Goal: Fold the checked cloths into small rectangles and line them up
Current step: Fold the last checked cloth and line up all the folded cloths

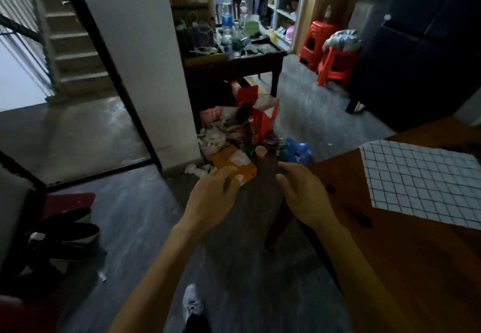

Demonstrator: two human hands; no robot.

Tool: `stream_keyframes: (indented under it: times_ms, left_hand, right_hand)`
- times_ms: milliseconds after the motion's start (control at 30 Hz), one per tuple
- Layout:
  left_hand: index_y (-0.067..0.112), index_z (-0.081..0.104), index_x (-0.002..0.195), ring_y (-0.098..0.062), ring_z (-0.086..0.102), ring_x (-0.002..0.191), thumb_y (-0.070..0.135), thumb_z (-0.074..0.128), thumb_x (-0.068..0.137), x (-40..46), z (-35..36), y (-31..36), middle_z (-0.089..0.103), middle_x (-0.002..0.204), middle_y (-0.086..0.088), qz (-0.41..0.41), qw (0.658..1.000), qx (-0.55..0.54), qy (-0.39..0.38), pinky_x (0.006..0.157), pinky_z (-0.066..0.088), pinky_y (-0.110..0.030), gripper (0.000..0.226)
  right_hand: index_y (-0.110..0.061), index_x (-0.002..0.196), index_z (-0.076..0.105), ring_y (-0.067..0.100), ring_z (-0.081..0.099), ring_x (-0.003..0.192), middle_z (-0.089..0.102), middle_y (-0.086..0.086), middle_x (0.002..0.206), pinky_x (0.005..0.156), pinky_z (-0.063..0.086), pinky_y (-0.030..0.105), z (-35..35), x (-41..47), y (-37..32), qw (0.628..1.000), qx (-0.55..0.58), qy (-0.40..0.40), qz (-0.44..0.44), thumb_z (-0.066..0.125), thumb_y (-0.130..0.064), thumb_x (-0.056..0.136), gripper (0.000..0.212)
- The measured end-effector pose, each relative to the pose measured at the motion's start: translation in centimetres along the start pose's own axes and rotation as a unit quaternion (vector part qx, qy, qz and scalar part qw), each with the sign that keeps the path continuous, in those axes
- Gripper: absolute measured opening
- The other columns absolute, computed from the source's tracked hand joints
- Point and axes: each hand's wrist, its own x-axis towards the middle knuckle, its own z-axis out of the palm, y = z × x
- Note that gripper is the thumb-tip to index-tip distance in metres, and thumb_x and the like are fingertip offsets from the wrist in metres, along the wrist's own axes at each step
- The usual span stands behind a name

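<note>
While standing over a grey floor [135,228], holding the left hand [210,200] and right hand [303,197] out in front, both loose, fingers spread, gripping nothing. Off to the right, a brown wooden table [406,267] with one checked cloth [421,184] lying flat on it, well apart from either hand. Pretty messy room tbh: pile of trash [234,140] by a white pillar [145,59], dark side table [234,64] loaded with bottles, red stools [330,56] further back, stairs [67,36] on the left.
</note>
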Motion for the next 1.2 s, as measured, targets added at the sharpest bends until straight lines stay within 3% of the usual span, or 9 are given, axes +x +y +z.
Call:
stream_keyframes:
  times_ms: [200,333,533,600,733,833,933,1100,1200]
  left_hand:
    - [0.025,0.057,0.113,-0.012,0.060,0.096,0.040,0.041,0.098,9.8,-4.1,-6.5,0.064,0.109,0.002,0.083,0.995,-0.032,-0.039,0.082,0.050,-0.030,0.027]
    - [0.024,0.049,0.131,-0.016,0.056,0.109,0.045,0.037,0.097,16.3,-5.8,-8.0,0.054,0.131,0.000,0.112,0.991,0.018,-0.074,0.085,0.042,-0.026,0.043]
    - [0.023,0.050,0.131,-0.010,0.050,0.113,0.043,0.037,0.098,24.6,-2.9,-8.5,0.055,0.126,0.001,0.185,0.971,0.021,-0.147,0.090,0.033,-0.018,0.041]
    - [0.024,0.047,0.133,-0.005,0.047,0.107,0.045,0.035,0.098,27.5,-0.3,-7.6,0.054,0.125,0.003,0.193,0.962,0.025,-0.191,0.090,0.034,-0.019,0.043]
    - [0.028,0.040,0.136,-0.009,0.053,0.108,0.047,0.038,0.097,33.6,4.8,-3.3,0.056,0.125,0.002,0.228,0.939,0.037,-0.255,0.092,0.044,-0.026,0.043]
    - [0.026,0.040,0.137,-0.010,0.051,0.116,0.043,0.042,0.097,37.8,7.7,0.8,0.054,0.130,0.002,0.275,0.917,0.047,-0.287,0.095,0.036,-0.025,0.044]
    - [0.026,0.042,0.135,-0.010,0.053,0.113,0.041,0.044,0.096,41.9,10.7,4.2,0.054,0.129,0.001,0.332,0.889,0.075,-0.307,0.096,0.042,-0.027,0.042]
    - [0.022,0.045,0.134,-0.010,0.055,0.107,0.038,0.047,0.096,47.0,16.8,9.7,0.056,0.126,-0.001,0.392,0.844,0.061,-0.362,0.093,0.045,-0.028,0.042]
    - [0.023,0.046,0.134,-0.011,0.052,0.114,0.040,0.045,0.096,48.3,21.3,13.0,0.055,0.129,0.000,0.437,0.809,0.055,-0.390,0.095,0.038,-0.023,0.041]
  right_hand:
    - [-0.028,0.135,0.048,0.008,0.052,0.112,0.052,-0.005,0.131,0.084,0.038,0.018,3.8,8.3,-4.4,0.995,-0.026,0.039,0.091,0.047,-0.040,0.097,0.040]
    - [-0.029,0.136,0.046,0.006,0.046,0.120,0.050,-0.008,0.135,0.089,0.031,0.017,5.0,13.1,-6.2,0.990,-0.031,0.060,0.124,0.046,-0.041,0.097,0.041]
    - [-0.029,0.134,0.047,0.000,0.046,0.111,0.051,-0.008,0.132,0.087,0.033,0.016,6.4,17.6,-4.0,0.975,-0.008,0.096,0.201,0.050,-0.038,0.095,0.040]
    - [-0.030,0.135,0.045,-0.001,0.046,0.107,0.052,-0.007,0.132,0.087,0.037,0.017,6.2,18.4,-2.1,0.964,0.008,0.126,0.235,0.052,-0.038,0.095,0.041]
    - [-0.029,0.137,0.041,0.007,0.053,0.106,0.053,-0.003,0.130,0.093,0.049,0.036,5.2,19.3,3.7,0.934,0.013,0.209,0.288,0.050,-0.040,0.093,0.047]
    - [-0.025,0.136,0.044,0.005,0.051,0.112,0.054,-0.003,0.130,0.094,0.047,0.031,3.9,21.1,8.3,0.904,0.030,0.272,0.328,0.049,-0.041,0.091,0.048]
    - [-0.025,0.136,0.044,0.006,0.050,0.118,0.054,-0.002,0.132,0.097,0.045,0.029,2.3,23.9,12.3,0.882,0.030,0.304,0.360,0.049,-0.040,0.092,0.046]
    - [-0.023,0.134,0.046,0.007,0.054,0.112,0.056,-0.002,0.128,0.095,0.047,0.029,-1.3,26.3,17.2,0.851,-0.007,0.340,0.401,0.048,-0.039,0.095,0.042]
    - [-0.023,0.134,0.046,0.008,0.053,0.109,0.056,-0.001,0.126,0.094,0.045,0.029,-3.2,25.8,19.7,0.828,-0.043,0.344,0.440,0.046,-0.038,0.096,0.041]
